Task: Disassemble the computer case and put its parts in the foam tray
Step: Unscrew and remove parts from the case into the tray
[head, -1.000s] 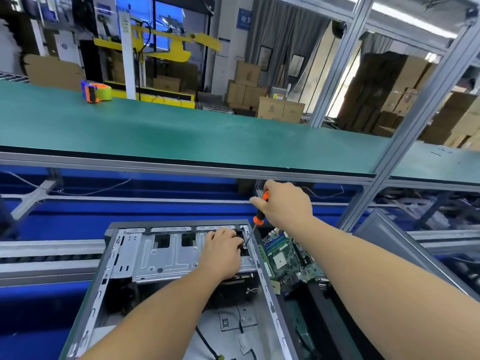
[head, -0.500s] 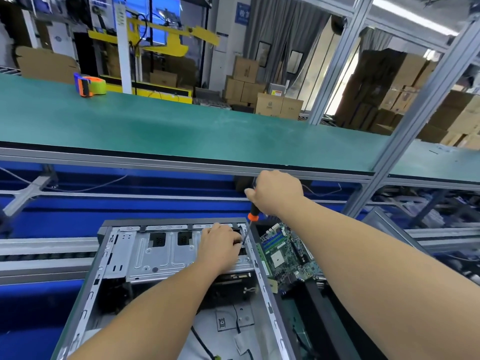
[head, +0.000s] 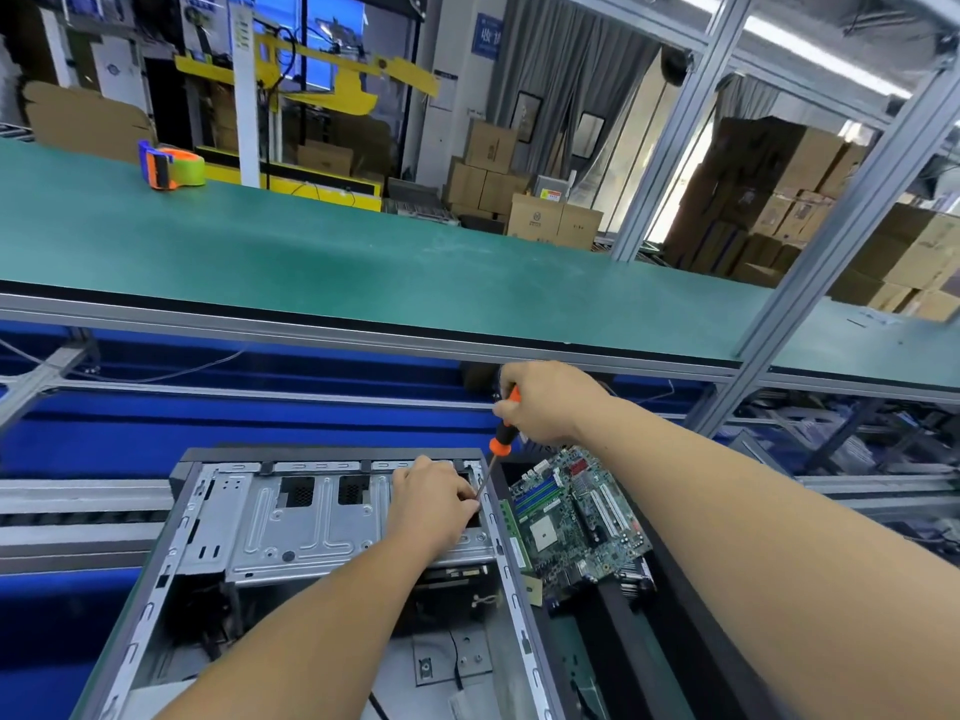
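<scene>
Steadying the screwdriver tip, the left hand rests curled on the drive cage of the open computer case, fingertips apparently pinching the shaft to keep it seated. Beside the case, the removed motherboard lies tilted. Farther out, the right hand grips the screwdriver handle, probably to turn 1 screw.

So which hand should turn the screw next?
The right hand: it already grips the orange-handled screwdriver, tip down at the grey metal computer case. The left hand steadies the tip.
</scene>
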